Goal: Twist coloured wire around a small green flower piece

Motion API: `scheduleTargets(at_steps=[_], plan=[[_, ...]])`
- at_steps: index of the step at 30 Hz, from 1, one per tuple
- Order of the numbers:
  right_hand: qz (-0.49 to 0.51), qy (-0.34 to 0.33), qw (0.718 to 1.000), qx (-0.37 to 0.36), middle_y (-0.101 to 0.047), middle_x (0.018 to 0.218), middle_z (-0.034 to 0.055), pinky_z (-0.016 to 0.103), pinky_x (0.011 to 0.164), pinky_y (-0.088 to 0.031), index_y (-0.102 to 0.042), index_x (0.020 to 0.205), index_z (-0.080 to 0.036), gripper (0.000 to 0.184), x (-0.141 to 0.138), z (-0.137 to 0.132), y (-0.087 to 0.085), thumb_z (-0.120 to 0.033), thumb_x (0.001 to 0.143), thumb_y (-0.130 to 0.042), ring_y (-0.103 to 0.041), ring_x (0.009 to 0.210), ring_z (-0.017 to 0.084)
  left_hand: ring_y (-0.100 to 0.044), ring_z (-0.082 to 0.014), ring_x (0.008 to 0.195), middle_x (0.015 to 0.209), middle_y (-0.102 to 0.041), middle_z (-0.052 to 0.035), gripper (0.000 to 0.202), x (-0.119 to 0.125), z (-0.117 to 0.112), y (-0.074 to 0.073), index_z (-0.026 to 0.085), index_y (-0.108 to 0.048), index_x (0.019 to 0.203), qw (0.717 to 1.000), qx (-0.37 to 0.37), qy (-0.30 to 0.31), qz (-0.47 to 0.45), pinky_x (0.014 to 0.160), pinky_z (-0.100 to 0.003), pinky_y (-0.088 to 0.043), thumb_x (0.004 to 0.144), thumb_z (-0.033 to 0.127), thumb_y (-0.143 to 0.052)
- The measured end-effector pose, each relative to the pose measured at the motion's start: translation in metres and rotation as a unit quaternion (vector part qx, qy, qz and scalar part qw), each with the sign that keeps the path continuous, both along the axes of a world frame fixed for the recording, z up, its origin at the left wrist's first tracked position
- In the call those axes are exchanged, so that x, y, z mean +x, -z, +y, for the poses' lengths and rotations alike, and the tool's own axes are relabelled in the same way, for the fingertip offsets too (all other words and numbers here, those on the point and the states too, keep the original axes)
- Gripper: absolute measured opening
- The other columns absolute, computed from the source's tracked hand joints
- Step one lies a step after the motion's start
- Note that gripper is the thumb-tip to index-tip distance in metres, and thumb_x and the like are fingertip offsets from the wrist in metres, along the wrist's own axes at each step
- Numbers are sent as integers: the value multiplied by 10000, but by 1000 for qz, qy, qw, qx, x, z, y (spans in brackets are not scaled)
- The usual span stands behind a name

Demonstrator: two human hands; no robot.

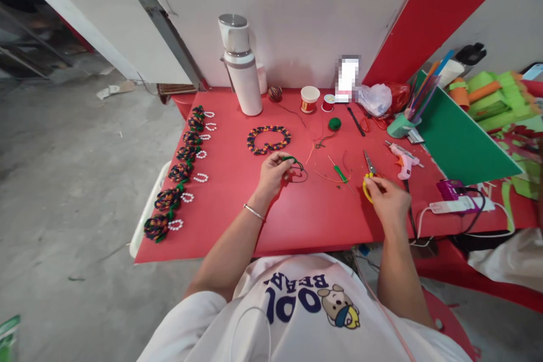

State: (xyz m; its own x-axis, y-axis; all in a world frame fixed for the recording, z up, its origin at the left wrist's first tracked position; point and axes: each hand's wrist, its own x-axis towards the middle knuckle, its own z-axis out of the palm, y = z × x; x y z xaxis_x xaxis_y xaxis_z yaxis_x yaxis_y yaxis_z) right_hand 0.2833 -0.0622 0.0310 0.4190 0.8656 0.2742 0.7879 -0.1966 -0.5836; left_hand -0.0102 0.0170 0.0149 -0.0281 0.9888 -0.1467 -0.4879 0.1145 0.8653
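Observation:
My left hand (274, 174) is over the middle of the red table, thumb and fingers closed on a short looped piece of dark green yarn (298, 163). A thin dark strand curls below it. On the right, my right hand (389, 201) pinches the yellow handle of a pair of scissors (370, 165), whose blades point away from me. Between my hands lies a green-handled crochet hook (340, 174) among loose orange and red threads. Just beyond my left hand rests a crocheted multicolour ring (250, 142).
Several crocheted rosettes (168, 198) with white bead loops line the left edge. At the back stand a white thermos (244, 82), a paper cup (310, 100), a thread spool (328, 103) and a green yarn ball (335, 124). A pink glue gun (405, 159) and power strip (441, 206) lie right.

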Motion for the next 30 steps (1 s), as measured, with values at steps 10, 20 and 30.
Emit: scheduleTargets(at_steps=[10, 20, 30], plan=[[411, -267, 864, -114, -761, 821, 36, 272, 510, -544, -765, 1145, -203, 486, -133, 30, 7, -559, 814, -741, -681, 599, 167, -618, -127, 568, 673, -713, -33, 312, 10, -14, -5, 141, -773, 803, 991, 30, 98, 83, 552, -254, -507, 638, 369, -908], [-28, -116, 991, -64, -778, 1142, 134, 378, 927, -522, -772, 1171, -212, 347, -34, 6, 0, -406, 994, -545, -707, 1069, 284, -438, -60, 385, 536, -586, 32, 314, 4, -3, 0, 159, -712, 815, 999, -21, 18, 17, 366, -186, -324, 678, 390, -874], [-218, -14, 942, -255, -736, 1090, 187, 341, 805, -480, -601, 1414, -130, 576, 26, 14, -6, -275, 859, -653, -689, 997, 303, -680, -122, 551, 768, -739, -40, 405, 5, -3, -2, 174, -569, 824, 999, -10, 45, -25, 417, -171, -420, 714, 437, -858]])
